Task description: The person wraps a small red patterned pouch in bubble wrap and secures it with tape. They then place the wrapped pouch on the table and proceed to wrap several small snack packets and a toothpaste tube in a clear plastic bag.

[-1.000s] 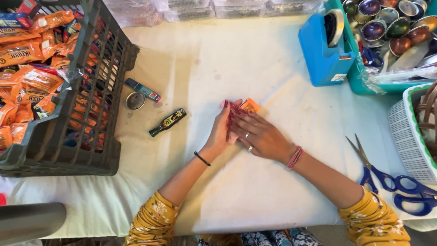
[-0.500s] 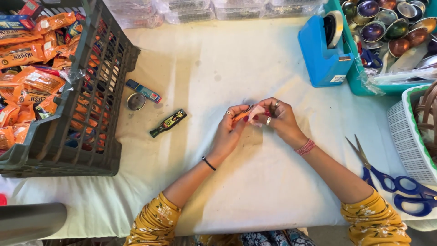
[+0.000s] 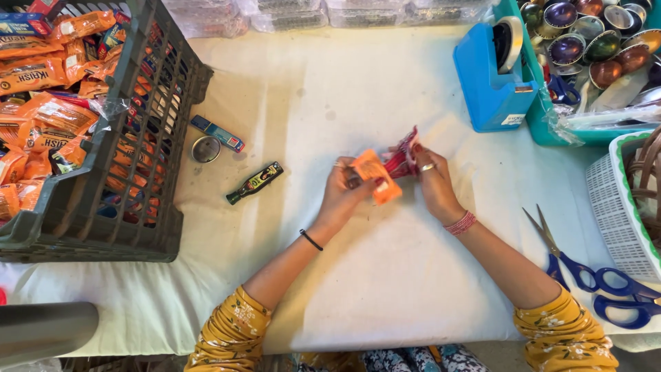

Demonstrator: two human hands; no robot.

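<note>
Orange packet (image 3: 375, 178) sat pinched in the left hand (image 3: 348, 193), whose grip was closed on it, above the middle of the white-covered tabletop (image 3: 385, 275). Just to its right, touching it, the right hand (image 3: 435, 182) held a red packet (image 3: 401, 160) in a tight finger grip. Left of the hands lay a small dark bottle (image 3: 255, 182), and farther left a round metal lid (image 3: 206, 149) and a blue stick-shaped packet (image 3: 217, 133) beside a grey crate (image 3: 148, 138) full of orange snack bags. Blue-handled scissors (image 3: 585, 272) lay at the near right, a blue tape dispenser (image 3: 490, 76) at the far right.
</note>
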